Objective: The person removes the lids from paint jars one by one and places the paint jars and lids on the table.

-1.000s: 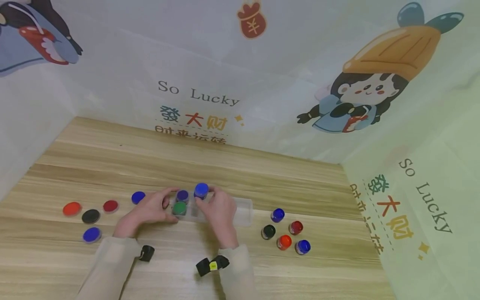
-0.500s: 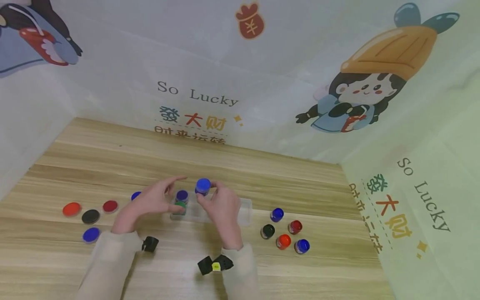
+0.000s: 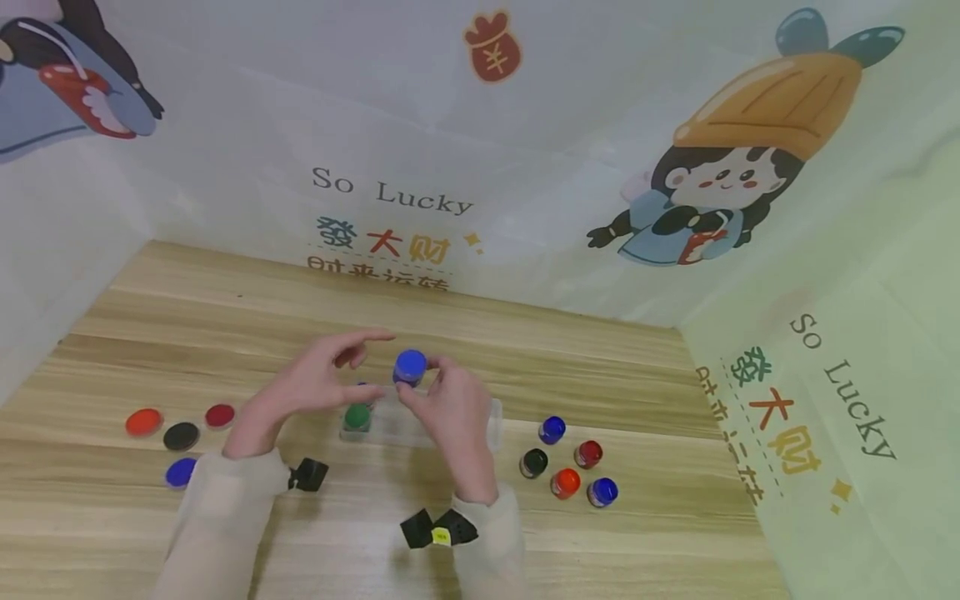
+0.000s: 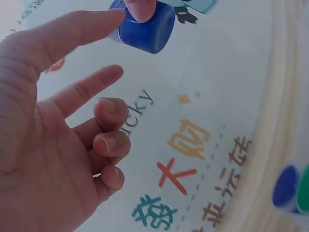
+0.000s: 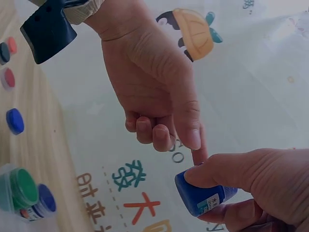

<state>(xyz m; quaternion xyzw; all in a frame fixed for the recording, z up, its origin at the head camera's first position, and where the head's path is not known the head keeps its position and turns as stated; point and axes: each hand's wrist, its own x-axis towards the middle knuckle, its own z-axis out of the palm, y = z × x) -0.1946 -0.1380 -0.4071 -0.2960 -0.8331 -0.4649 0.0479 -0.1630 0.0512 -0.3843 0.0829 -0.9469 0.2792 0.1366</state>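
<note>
My right hand (image 3: 453, 412) pinches a blue-capped paint jar (image 3: 409, 368) between thumb and fingers, above the clear tray (image 3: 427, 429). A label shows on the jar's body in the right wrist view, where the right thumb (image 5: 217, 171) presses its side. Left of the jar is my left hand (image 3: 311, 379), thumb and index finger stretched toward it, other fingers loosely bent, holding nothing. Its fingertips stand close to the jar; whether they touch cannot be told. A green-capped jar (image 3: 357, 417) sits in the tray's left end. Beside it a blue jar (image 5: 46, 199) is mostly hidden by the left thumb in the head view.
On the right of the table stand several jars, among them a dark one (image 3: 534, 462) and an orange-red one (image 3: 566, 482). Flat round pieces lie at left: orange-red (image 3: 144, 422), black (image 3: 182, 436), dark red (image 3: 220, 416) and blue (image 3: 180, 472). A printed cloth (image 3: 525, 242) hangs behind.
The blue-capped jar has risen from the tray in my right hand and moved slightly right and away. My left hand has left the tray's end, lifting toward the jar with fingers spread.
</note>
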